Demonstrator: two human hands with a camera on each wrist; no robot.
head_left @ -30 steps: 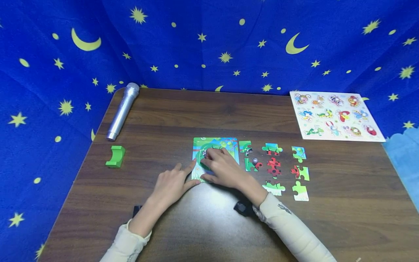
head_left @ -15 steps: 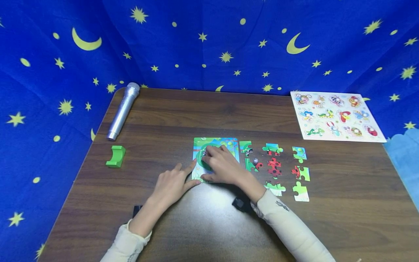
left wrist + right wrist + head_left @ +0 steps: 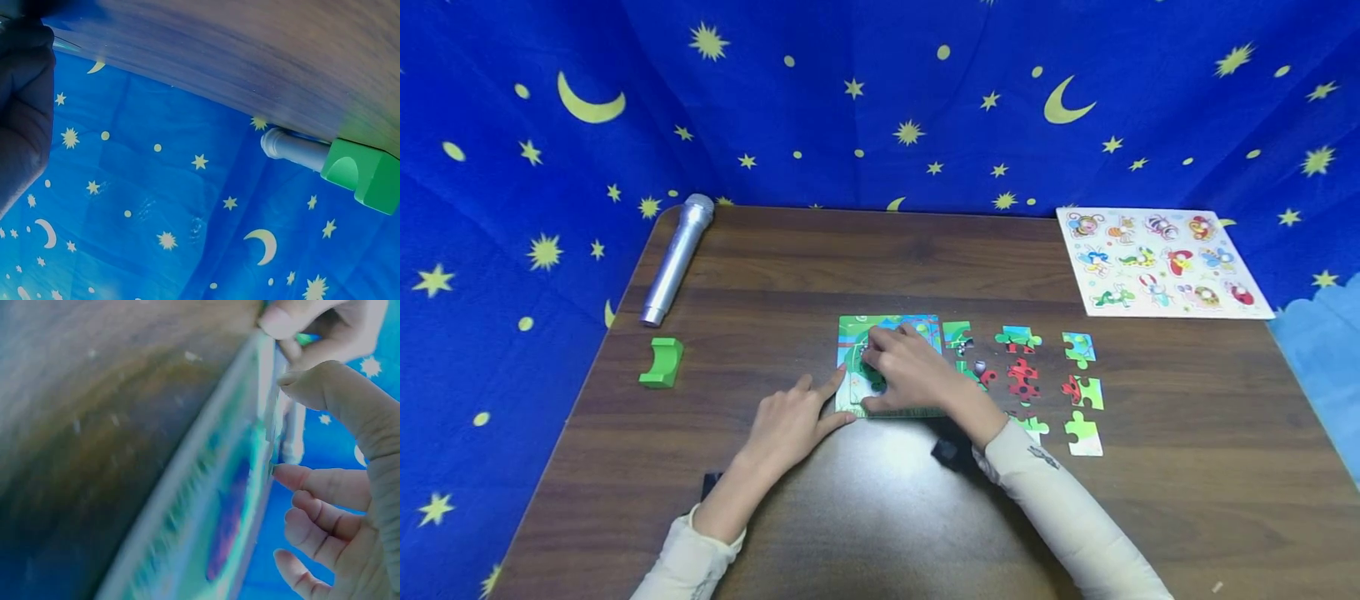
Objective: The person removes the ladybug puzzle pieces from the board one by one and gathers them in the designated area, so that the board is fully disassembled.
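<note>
In the head view a small puzzle board (image 3: 891, 412) with a green and blue picture lies on the table. My left hand (image 3: 786, 425) braces its near left corner, index finger along the left edge and thumb at the near edge. My right hand (image 3: 913, 367) is over the board and covers much of it. Its thumb and fingers pinch a puzzle piece (image 3: 862, 390) at the board's lower left; the fingers partly hide it. The right wrist view shows thumb and index fingertip on either side, close over the board, with the left thumb at its corner.
Several loose ladybug puzzle pieces (image 3: 1024, 379) lie in rows right of the board. An insect picture board (image 3: 1161, 262) sits at the back right. On the left are a silver microphone (image 3: 677, 260) and a green arch block (image 3: 663, 363). A starry blue cloth (image 3: 820, 100) hangs behind.
A pale piece with dark green marks now shows at the board's lower left beside my right fingers. My right hand has shifted only slightly; my left hand stays at the corner.
</note>
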